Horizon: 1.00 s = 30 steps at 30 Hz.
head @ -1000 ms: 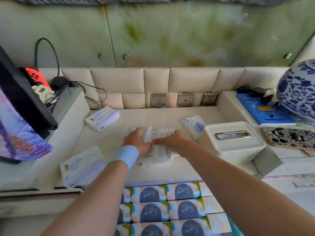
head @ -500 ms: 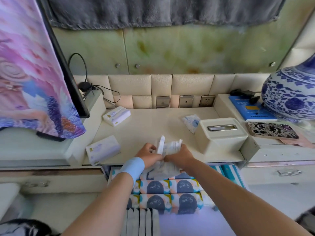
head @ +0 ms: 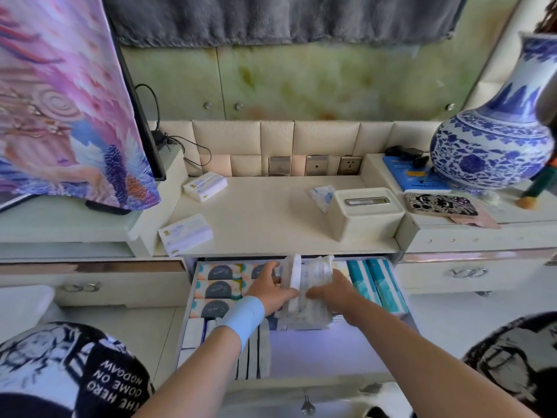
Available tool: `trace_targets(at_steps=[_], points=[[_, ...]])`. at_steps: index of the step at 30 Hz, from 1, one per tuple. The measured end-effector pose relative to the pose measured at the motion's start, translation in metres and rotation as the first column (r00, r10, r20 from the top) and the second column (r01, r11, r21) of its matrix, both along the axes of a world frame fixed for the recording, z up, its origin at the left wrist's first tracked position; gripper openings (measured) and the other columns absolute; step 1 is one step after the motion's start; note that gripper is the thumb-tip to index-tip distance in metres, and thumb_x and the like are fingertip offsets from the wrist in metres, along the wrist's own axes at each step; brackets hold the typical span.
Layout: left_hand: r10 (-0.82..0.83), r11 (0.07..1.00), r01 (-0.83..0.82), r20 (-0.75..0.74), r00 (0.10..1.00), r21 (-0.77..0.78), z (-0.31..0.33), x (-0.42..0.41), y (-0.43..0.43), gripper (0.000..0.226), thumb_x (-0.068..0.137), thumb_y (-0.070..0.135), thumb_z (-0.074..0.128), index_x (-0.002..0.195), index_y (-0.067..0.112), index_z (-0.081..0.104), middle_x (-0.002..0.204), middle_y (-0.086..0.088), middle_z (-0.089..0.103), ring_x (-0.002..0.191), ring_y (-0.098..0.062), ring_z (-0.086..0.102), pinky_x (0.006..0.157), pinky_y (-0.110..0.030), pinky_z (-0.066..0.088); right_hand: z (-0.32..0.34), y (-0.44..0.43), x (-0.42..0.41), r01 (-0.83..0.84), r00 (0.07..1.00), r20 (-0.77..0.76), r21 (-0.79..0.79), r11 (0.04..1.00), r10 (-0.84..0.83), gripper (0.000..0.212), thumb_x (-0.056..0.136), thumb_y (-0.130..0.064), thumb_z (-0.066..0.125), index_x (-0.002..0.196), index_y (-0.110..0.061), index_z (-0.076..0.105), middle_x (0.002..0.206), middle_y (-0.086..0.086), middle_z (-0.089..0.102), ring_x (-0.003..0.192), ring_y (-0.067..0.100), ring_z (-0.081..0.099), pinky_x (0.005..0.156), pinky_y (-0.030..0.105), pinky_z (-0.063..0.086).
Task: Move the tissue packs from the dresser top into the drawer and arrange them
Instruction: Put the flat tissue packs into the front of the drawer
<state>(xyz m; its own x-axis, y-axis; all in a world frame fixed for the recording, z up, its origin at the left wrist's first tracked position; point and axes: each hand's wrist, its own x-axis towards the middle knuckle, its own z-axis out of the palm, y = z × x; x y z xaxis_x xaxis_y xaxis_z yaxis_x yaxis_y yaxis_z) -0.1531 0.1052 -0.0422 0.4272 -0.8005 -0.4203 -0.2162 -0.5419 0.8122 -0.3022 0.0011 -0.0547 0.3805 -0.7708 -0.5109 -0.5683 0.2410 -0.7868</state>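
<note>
Both hands hold a bundle of white tissue packs (head: pixel 304 285) over the open drawer (head: pixel 331 348). My left hand (head: pixel 269 289), with a blue wristband, grips the bundle's left side; my right hand (head: pixel 334 292) grips its right side. Inside the drawer lie rows of patterned tissue packs (head: pixel 218 289) at the left, teal packs (head: pixel 376 285) at the right and white packs on edge (head: pixel 253 354) at the front left. Two white packs remain on the dresser top (head: pixel 265 218): one at the front left (head: pixel 185 233), one at the back left (head: pixel 205 186). A small blue-white pack (head: pixel 322 197) leans beside the tissue box.
A cream tissue box (head: pixel 367 212) stands on the dresser top at the right. A blue-white vase (head: pixel 491 149), a blue book (head: pixel 417 178) and a patterned phone case (head: pixel 440 204) sit on the right ledge. A screen with a pink cloth (head: pixel 60 101) fills the left.
Both hands lifted the bundle of white packs off the dresser top, drew it toward me and lowered it over the open drawer. The view pulled back and down.
</note>
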Motion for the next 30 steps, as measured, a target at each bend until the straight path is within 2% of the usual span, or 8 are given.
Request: trace_targets(at_steps=[2, 4, 9, 12, 15, 21, 26, 30], points=[[0.008, 1.0, -0.008, 0.014, 1.0, 0.004, -0.001, -0.004, 0.002, 0.077, 0.083, 0.018, 0.068, 0.146, 0.036, 0.027, 0.116, 0.006, 0.06, 0.094, -0.017, 0.064, 0.081, -0.035, 0.057, -0.004, 0.002, -0.005, 0.112, 0.993, 0.019, 0.003, 0.994, -0.113, 0.053, 0.077, -0.013, 0.077, 0.122, -0.014, 0.05, 0.113, 0.009, 0.063, 0.1, 0.028, 0.066, 0.074, 0.043, 0.061], [-0.052, 0.998, 0.049, 0.061, 0.997, 0.051, -0.005, -0.008, 0.006, 0.077, 0.085, 0.017, 0.063, 0.148, 0.039, 0.025, 0.127, 0.001, 0.059, 0.102, -0.019, 0.063, 0.084, -0.033, 0.055, -0.011, 0.0, -0.009, 0.143, 0.982, -0.099, -0.143, 0.979, -0.158, 0.06, 0.078, -0.017, 0.079, 0.127, -0.013, 0.046, 0.118, 0.01, 0.059, 0.105, 0.03, 0.061, 0.084, 0.043, 0.057], [-0.303, 0.945, 0.249, 0.277, 0.912, 0.213, -0.015, -0.015, -0.001, 0.058, 0.09, 0.027, 0.062, 0.144, 0.032, 0.043, 0.141, -0.002, 0.047, 0.118, -0.021, 0.054, 0.089, -0.025, 0.047, -0.011, 0.004, -0.008, -0.058, 0.923, -0.37, -0.406, 0.912, -0.106, 0.078, 0.077, -0.031, 0.078, 0.141, -0.016, 0.035, 0.136, 0.011, 0.042, 0.121, 0.03, 0.048, 0.101, 0.043, 0.046], [-0.328, 0.936, 0.246, 0.366, 0.871, 0.252, -0.018, -0.017, -0.011, 0.071, 0.081, 0.051, 0.069, 0.143, 0.03, 0.044, 0.142, -0.001, 0.045, 0.125, -0.023, 0.049, 0.092, -0.027, 0.042, -0.009, 0.005, -0.004, -0.244, 0.848, -0.51, -0.617, 0.748, -0.143, 0.059, 0.084, -0.031, 0.066, 0.137, -0.022, 0.043, 0.136, 0.007, 0.045, 0.123, 0.028, 0.044, 0.1, 0.04, 0.042], [-0.333, 0.926, 0.211, 0.416, 0.846, 0.312, -0.025, -0.021, -0.02, 0.08, 0.076, 0.054, 0.07, 0.144, 0.026, 0.038, 0.141, -0.005, 0.042, 0.122, -0.029, 0.052, 0.093, -0.034, 0.048, -0.008, 0.008, 0.003, -0.287, 0.858, -0.514, -0.497, 0.819, -0.011, 0.035, 0.092, -0.028, 0.056, 0.126, -0.019, 0.056, 0.123, 0.005, 0.061, 0.111, 0.026, 0.059, 0.086, 0.033, 0.049], [-0.331, 0.925, 0.192, 0.447, 0.831, 0.329, -0.025, -0.02, -0.03, 0.077, 0.082, 0.034, 0.063, 0.148, 0.023, 0.026, 0.145, -0.006, 0.042, 0.123, -0.03, 0.053, 0.095, -0.039, 0.049, -0.004, 0.014, 0.019, -0.223, 0.822, -0.569, -0.364, 0.904, -0.026, 0.046, 0.084, -0.038, 0.067, 0.119, -0.015, 0.047, 0.109, 0.003, 0.065, 0.101, 0.024, 0.065, 0.07, 0.029, 0.042], [-0.274, 0.958, 0.213, 0.389, 0.88, 0.194, -0.014, -0.008, -0.019, 0.077, 0.082, 0.021, 0.055, 0.143, 0.043, 0.014, 0.117, 0.0, 0.057, 0.096, -0.029, 0.06, 0.08, -0.038, 0.051, -0.007, 0.011, 0.027, -0.148, 0.875, -0.484, -0.294, 0.944, -0.014, 0.044, 0.084, -0.022, 0.062, 0.123, -0.013, 0.045, 0.11, 0.005, 0.064, 0.102, 0.025, 0.064, 0.074, 0.032, 0.048], [-0.271, 0.961, 0.234, 0.355, 0.895, 0.145, 0.0, 0.01, -0.01, 0.057, 0.087, 0.004, 0.047, 0.126, 0.045, 0.045, 0.13, 0.001, 0.045, 0.095, -0.025, 0.057, 0.074, -0.033, 0.052, -0.002, 0.01, 0.031, -0.163, 0.892, -0.451, -0.268, 0.949, 0.026, 0.029, 0.085, -0.017, 0.057, 0.112, -0.009, 0.059, 0.084, 0.001, 0.057, 0.081, 0.022, 0.059, 0.068, 0.029, 0.047]])
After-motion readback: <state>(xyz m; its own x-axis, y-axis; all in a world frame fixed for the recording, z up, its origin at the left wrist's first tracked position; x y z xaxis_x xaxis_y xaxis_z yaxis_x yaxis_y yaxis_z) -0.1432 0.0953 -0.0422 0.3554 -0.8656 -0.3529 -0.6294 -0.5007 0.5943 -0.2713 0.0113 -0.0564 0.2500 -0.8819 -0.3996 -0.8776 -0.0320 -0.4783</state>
